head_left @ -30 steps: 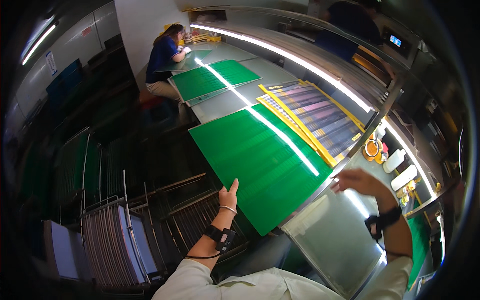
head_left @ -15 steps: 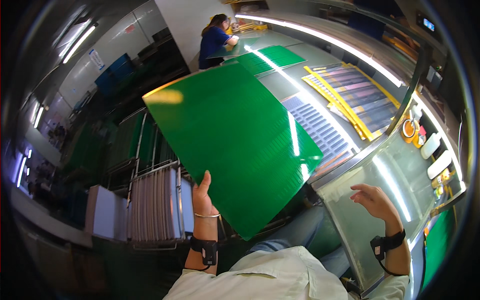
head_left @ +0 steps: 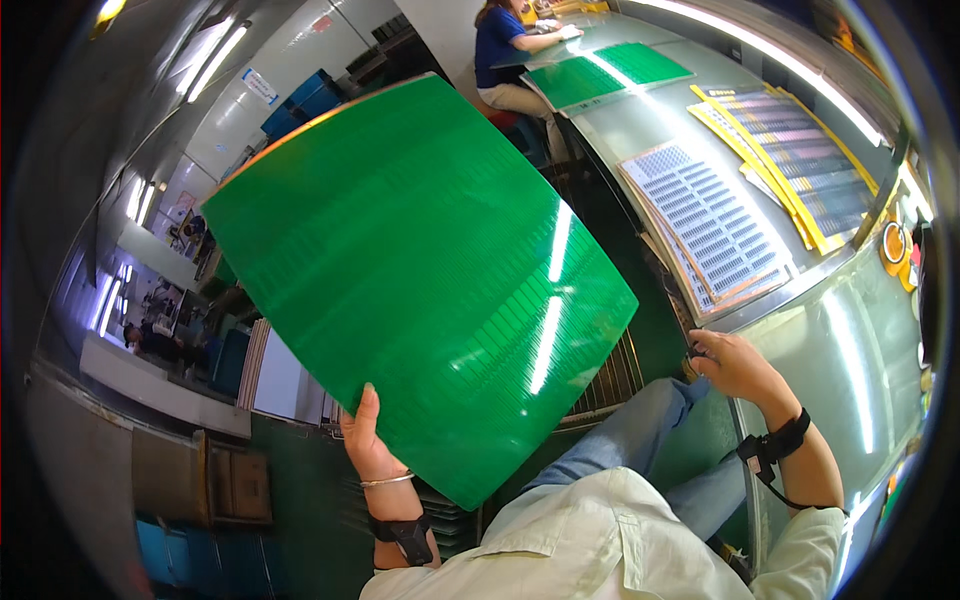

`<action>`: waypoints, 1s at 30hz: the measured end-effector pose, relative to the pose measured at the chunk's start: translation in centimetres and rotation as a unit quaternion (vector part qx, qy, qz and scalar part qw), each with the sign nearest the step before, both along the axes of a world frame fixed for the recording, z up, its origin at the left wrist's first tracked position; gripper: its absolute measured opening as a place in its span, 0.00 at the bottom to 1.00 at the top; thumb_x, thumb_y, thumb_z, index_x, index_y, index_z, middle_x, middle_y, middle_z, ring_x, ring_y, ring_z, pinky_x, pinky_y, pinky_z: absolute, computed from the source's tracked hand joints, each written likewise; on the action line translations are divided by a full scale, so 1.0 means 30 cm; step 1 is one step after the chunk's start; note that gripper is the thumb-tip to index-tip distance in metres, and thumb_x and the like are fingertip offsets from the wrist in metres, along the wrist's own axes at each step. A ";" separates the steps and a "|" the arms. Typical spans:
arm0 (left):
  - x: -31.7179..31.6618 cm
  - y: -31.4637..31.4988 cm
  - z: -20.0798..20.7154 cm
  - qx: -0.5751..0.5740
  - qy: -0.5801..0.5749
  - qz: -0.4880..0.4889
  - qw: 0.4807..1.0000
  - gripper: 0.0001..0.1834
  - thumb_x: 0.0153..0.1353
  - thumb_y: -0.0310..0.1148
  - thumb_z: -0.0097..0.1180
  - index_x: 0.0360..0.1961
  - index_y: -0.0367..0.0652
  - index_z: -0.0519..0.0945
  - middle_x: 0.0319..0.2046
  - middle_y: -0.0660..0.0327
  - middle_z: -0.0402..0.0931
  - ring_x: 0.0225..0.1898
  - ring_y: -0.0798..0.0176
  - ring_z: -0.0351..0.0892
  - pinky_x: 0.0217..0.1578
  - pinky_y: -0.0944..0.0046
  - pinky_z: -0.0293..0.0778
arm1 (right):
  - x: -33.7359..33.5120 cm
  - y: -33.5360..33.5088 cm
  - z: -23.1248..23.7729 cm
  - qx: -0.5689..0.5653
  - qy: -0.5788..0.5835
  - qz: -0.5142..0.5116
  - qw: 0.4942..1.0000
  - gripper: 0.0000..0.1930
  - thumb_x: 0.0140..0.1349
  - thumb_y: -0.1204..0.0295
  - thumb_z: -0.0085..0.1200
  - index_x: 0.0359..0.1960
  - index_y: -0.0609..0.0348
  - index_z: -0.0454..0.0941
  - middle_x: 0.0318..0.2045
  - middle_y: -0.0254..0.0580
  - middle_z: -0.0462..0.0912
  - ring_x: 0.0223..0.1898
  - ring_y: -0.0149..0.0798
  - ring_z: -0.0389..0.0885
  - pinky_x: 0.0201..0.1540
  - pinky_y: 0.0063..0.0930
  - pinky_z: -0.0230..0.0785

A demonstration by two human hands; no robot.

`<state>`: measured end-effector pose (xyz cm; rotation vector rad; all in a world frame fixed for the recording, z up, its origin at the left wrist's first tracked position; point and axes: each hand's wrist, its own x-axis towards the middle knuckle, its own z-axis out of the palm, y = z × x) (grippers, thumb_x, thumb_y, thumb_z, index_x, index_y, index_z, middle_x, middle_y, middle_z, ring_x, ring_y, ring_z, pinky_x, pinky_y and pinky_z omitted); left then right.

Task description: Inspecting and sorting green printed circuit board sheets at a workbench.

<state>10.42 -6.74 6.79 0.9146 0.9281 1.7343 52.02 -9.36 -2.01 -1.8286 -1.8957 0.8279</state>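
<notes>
My left hand [head_left: 372, 440] is closed on the lower left edge of a large green circuit board panel [head_left: 420, 290], its thumb lying on the front face. The panel is tilted up before me, with fine rows of marks and bright lamp reflections across it. Its far edge shows an orange tint. My right hand [head_left: 738, 368] hovers by the near corner of the glass-topped table [head_left: 800, 370], apart from the panel. Its fingers are loosely bent, with a gap between thumb and fingers, and I see nothing held there.
On the bench at right lie a perforated patterned sheet [head_left: 705, 225] and yellow-edged dark striped films [head_left: 790, 160]. Farther back, a person in blue [head_left: 500, 50] works beside another green panel [head_left: 610, 75]. White boards [head_left: 280, 375] stand in a rack at left. An orange tape roll [head_left: 893, 242] sits at far right.
The view has turned leftward, so the bench and co-worker appear farther right. The panel stays in my left hand and looks larger. My right hand has moved toward the table's near corner.
</notes>
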 end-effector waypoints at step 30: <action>-0.062 0.142 -0.063 -0.039 0.065 0.030 0.997 0.17 0.60 0.28 0.51 0.51 0.34 0.71 0.46 0.53 0.74 0.43 0.57 0.76 0.42 0.58 0.75 | -0.121 0.017 -0.139 -0.076 -0.003 -0.013 0.997 0.20 0.55 0.69 0.53 0.49 0.64 0.72 0.43 0.55 0.77 0.46 0.54 0.74 0.49 0.40 0.66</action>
